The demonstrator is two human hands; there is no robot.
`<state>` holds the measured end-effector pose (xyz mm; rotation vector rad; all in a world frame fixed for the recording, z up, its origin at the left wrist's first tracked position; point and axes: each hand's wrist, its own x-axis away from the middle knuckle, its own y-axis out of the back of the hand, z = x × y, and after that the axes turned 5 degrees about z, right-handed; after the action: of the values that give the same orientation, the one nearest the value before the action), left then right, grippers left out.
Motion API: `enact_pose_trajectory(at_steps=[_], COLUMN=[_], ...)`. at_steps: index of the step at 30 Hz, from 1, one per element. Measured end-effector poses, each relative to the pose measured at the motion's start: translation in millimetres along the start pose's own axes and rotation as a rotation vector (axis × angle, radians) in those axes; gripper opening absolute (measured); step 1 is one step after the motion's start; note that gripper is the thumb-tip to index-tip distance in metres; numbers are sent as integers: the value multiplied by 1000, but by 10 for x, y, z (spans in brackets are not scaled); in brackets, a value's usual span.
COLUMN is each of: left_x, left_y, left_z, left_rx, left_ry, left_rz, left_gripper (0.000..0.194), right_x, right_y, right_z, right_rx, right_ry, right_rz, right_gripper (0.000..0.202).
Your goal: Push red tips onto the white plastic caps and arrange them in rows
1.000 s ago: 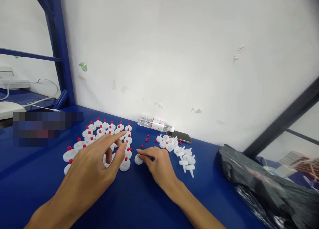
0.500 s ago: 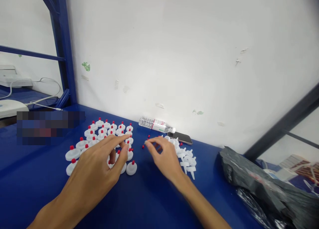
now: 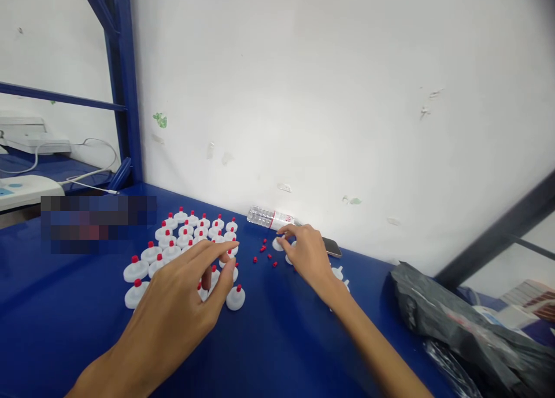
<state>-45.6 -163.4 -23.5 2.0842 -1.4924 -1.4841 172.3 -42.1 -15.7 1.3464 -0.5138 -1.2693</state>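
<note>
My left hand hovers over rows of white nozzle caps with red tips. Its thumb and index finger are apart, and I see nothing between them. To the right, my right hand has its thumb and fingers closed at a white nozzle cap, whose upper part the fingertips hide. Other white nozzle caps without red tips lie partly behind this hand and wrist. Several small red tips are scattered on the blue table between both hands.
A clear plastic bottle lies along the wall, with a phone beside it, partly hidden. A dark plastic bag fills the right side. Blue frame posts and a white cable are at the left.
My right hand has moved right and away from me, from near the loose red tips to the white nozzle caps. My left hand keeps nearly the same pose. The view has shifted slightly.
</note>
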Motion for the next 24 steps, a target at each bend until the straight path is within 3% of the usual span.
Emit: enact_pose_trajectory(at_steps=[1, 4, 7, 9, 12, 13, 15, 19, 24], left_x=[9, 27, 14, -9, -42, -49, -52, -33, -28], left_y=[-12, -52, -60, -37, 12, 23, 32, 13, 8], left_z=[8, 45, 93, 118, 140, 145, 156, 170, 142], left_rx=[-14, -38, -22, -54, -149, -169, -182, -182, -183], left_ry=[-6, -32, -83, -101, -85, -79, -78, -98, -91], left_rz=[-10, -32, -43, -85, -153, -159, -145, -142, -113], left_gripper=[41, 54, 41, 38, 46, 47, 46, 46, 46], right_x=[34, 157, 216, 169, 19, -27, -81, -61, -27], right_y=[92, 348, 486, 475, 296, 206, 17, -235, -319], right_z=[113, 497, 757, 772, 590, 506, 357, 248, 320], right_rx=[-83, -632, -854, -925, -811, -655, -318, -223, -156], right_ry=[12, 86, 217, 237, 156, 145, 206, 279, 355], right_rz=[12, 145, 237, 277, 225, 195, 252, 325, 337], right_gripper=[14, 2, 4, 13, 20, 16, 11, 17, 14])
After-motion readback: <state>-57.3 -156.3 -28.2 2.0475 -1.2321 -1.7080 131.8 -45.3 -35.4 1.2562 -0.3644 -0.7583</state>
